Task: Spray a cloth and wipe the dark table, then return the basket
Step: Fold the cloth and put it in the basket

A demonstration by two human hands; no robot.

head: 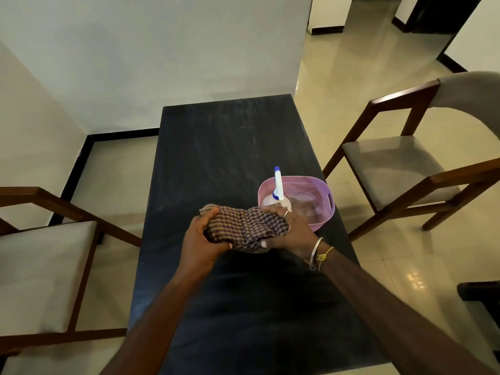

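A checked brown and purple cloth (244, 228) is bunched between both hands above the middle of the dark table (230, 147). My left hand (201, 239) grips its left end with curled fingers. My right hand (290, 231) grips its right end, a ring on one finger. Just behind my right hand, near the table's right edge, stands a pink plastic basket (322, 196). A spray bottle (278, 189) with a white and blue nozzle stands inside it, its lower part partly hidden by my right hand.
A wooden chair with a grey seat (392, 163) stands to the right of the table. Another chair (40, 266) stands to the left. White walls close off the far end and left side. Tiled floor (338, 77) stretches away to the right.
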